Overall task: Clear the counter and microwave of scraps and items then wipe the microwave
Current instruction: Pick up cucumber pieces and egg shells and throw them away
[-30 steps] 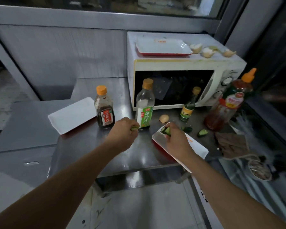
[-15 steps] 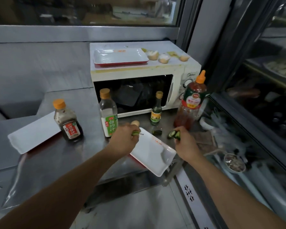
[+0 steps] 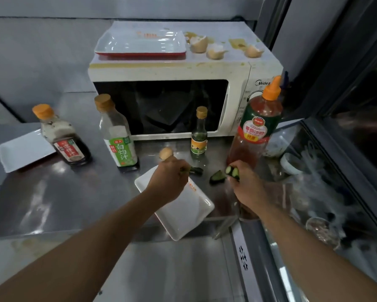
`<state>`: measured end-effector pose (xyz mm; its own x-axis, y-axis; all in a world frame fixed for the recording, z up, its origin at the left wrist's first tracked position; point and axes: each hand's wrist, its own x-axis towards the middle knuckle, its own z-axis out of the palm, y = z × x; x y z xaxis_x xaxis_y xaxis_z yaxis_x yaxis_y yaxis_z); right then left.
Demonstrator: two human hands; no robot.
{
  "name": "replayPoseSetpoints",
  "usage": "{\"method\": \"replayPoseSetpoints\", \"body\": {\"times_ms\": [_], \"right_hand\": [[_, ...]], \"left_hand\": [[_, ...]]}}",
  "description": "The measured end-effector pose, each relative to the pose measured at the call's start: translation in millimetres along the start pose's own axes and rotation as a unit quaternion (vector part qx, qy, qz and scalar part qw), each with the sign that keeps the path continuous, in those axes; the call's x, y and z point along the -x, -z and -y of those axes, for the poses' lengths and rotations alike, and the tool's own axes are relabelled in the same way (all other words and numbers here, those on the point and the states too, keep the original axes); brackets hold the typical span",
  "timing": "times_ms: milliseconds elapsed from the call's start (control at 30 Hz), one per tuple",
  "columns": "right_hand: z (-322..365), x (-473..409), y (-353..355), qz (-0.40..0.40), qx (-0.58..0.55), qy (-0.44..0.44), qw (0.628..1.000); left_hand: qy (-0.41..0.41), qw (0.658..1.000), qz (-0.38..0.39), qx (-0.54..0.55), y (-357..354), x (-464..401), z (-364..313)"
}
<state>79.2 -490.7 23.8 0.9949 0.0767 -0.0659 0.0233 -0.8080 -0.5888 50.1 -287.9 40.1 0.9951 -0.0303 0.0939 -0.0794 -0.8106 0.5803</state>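
Right hand [image 3: 246, 186] closed on cucumber pieces [image 3: 233, 171], now lifted off the near tray [image 3: 183, 216] and held beside the ketchup bottle [image 3: 256, 127]. Left hand [image 3: 168, 182] pinching a green scrap [image 3: 184, 170], as a second ago. More scraps [image 3: 217, 176] loose on the counter [image 3: 63, 192]; eggshells [image 3: 213, 51] atop the microwave [image 3: 237, 101]. Clearing barely begun; wiping not yet possible.
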Motion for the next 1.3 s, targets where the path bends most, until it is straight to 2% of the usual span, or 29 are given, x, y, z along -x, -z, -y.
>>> {"method": "replayPoseSetpoints", "body": {"times_ms": [200,500,667,867,1300], "right_hand": [[-14,-20,-22,0.052,0.021,0.054,0.997],[-39,-37,-54,0.099,0.072,0.109,0.987],[-39,-37,-58,0.067,0.117,0.154,0.979],[-34,-43,-63,0.043,0.133,0.145,0.980],[-21,-38,-44,0.010,0.031,0.123,0.992]], "left_hand": [[0.034,0.999,-0.010,0.005,-23,-9,10],[0.010,1.000,-0.015,0.024,-43,-22,27],[0.003,0.999,-0.018,0.032,-45,-25,36],[0.011,0.999,-0.024,0.030,-45,-29,47],[-0.004,1.000,-0.007,0.024,-50,-45,41]]}}
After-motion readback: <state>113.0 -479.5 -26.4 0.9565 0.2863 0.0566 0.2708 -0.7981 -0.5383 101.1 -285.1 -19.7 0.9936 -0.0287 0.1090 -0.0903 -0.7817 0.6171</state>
